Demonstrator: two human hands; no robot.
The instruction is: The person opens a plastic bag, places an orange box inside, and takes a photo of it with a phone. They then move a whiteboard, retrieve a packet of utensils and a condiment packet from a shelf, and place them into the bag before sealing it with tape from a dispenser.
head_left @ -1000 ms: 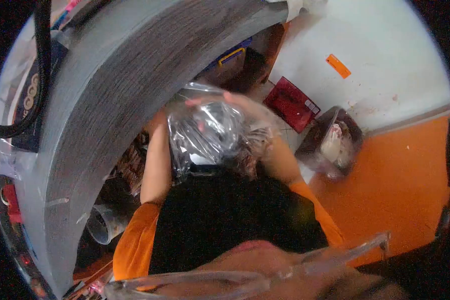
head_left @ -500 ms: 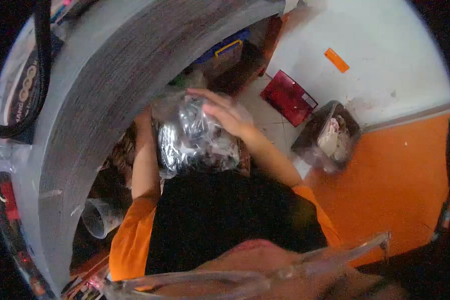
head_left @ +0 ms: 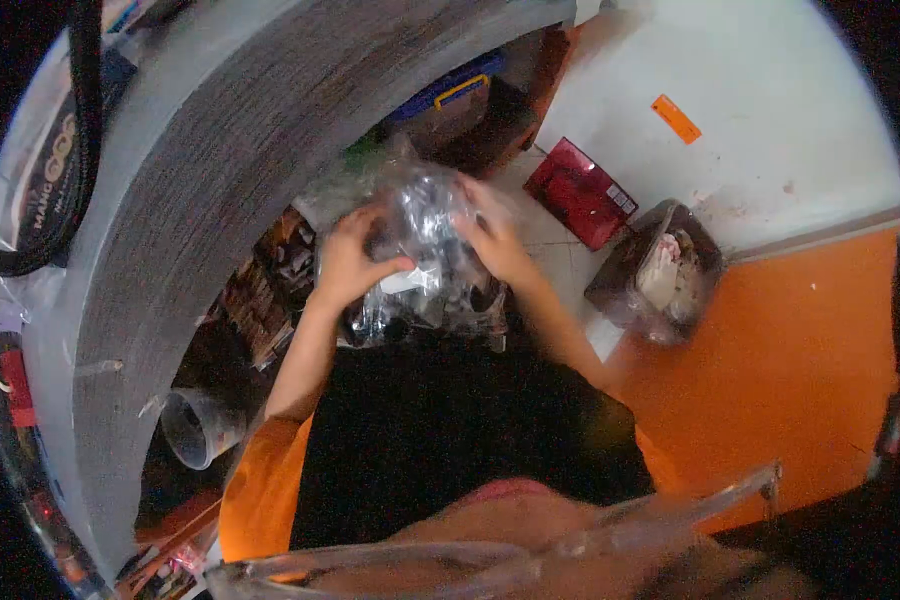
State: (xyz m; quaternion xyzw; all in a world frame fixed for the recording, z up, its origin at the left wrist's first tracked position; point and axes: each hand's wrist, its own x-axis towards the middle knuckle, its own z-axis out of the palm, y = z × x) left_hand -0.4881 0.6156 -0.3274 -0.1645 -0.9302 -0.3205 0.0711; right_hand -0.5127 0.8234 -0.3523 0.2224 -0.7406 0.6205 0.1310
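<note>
A crinkled, shiny clear plastic bag (head_left: 430,205) is between my two hands, low in front of my black top. Dark and white contents show through it, but I cannot make out what they are. My left hand (head_left: 352,262) curls around the bag's left side, its thumb pointing inward across the front. On the other side, my right hand (head_left: 492,240) grips the bag with bent fingers, slightly smeared by motion.
A grey table edge (head_left: 170,200) curves along the left. Beneath it are a clear plastic cup (head_left: 202,428) and a lidded box with a yellow handle (head_left: 460,92). To the right, a red box (head_left: 582,195) and a waste bin (head_left: 660,275) stand by the wall.
My left hand has come up from beside the table edge onto the bag's left side. My right hand has moved slightly right, fingers more bent. The bag has shifted and bunched up.
</note>
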